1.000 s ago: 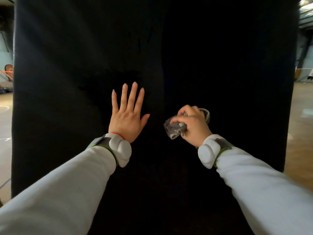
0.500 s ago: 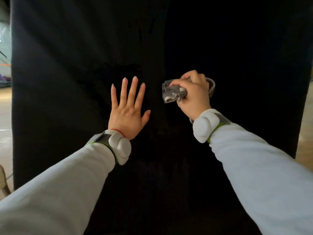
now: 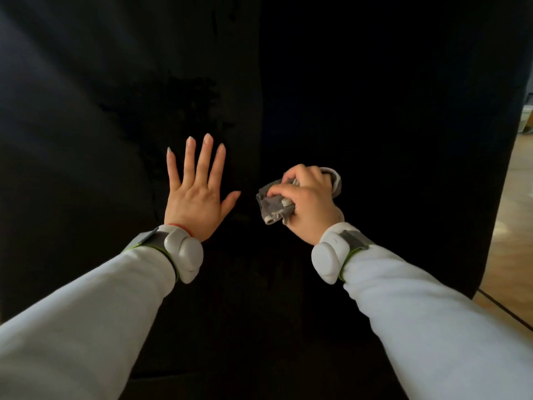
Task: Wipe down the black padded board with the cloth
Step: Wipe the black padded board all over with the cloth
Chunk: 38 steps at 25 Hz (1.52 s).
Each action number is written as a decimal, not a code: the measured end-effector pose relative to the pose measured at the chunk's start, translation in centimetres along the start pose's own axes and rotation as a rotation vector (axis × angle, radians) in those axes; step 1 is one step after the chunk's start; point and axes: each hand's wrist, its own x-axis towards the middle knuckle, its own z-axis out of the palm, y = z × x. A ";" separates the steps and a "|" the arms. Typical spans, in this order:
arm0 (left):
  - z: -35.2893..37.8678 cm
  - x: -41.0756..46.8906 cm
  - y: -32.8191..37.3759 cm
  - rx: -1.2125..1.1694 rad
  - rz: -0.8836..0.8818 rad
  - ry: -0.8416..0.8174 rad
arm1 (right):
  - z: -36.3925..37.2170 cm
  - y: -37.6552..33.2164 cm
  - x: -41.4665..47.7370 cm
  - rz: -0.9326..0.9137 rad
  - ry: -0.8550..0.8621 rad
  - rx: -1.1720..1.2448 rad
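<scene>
Black padded board (image 3: 375,96) under flat, spread left hand (image 3: 196,197) (unlabelled), right hand (image 3: 310,203) bunching grey cloth (image 3: 272,203).

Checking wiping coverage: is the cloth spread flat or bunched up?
Bunched: the grey cloth is crumpled inside the right hand, only its folds poking out.

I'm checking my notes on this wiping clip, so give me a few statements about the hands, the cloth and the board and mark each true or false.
1. The right hand has the cloth bunched in its grip. True.
2. The left hand is closed in a fist. False: it lies flat and open, fingers spread, against the board.
3. The cloth is bright red. False: it is grey.
4. Both wrists carry a pale band. True.
5. The left hand also touches the cloth. False: a gap of bare board lies between them.
</scene>
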 end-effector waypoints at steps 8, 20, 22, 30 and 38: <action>-0.2 0.1 0.0 0.011 -0.022 -0.043 | -3.2 -0.1 2.5 0.041 0.068 0.009; 0.0 -0.2 -0.1 -0.027 0.017 0.007 | 1.7 -0.4 -2.5 0.094 0.068 0.005; -0.3 -0.1 -0.3 -0.039 0.026 0.008 | 2.7 -0.7 -4.1 0.122 0.012 -0.002; 0.7 -3.1 -1.1 -0.019 0.176 -0.004 | -1.2 -1.1 0.7 0.184 0.180 0.007; 0.6 -3.0 -0.8 -0.052 0.157 -0.014 | 2.7 -0.4 -2.1 0.144 0.142 -0.018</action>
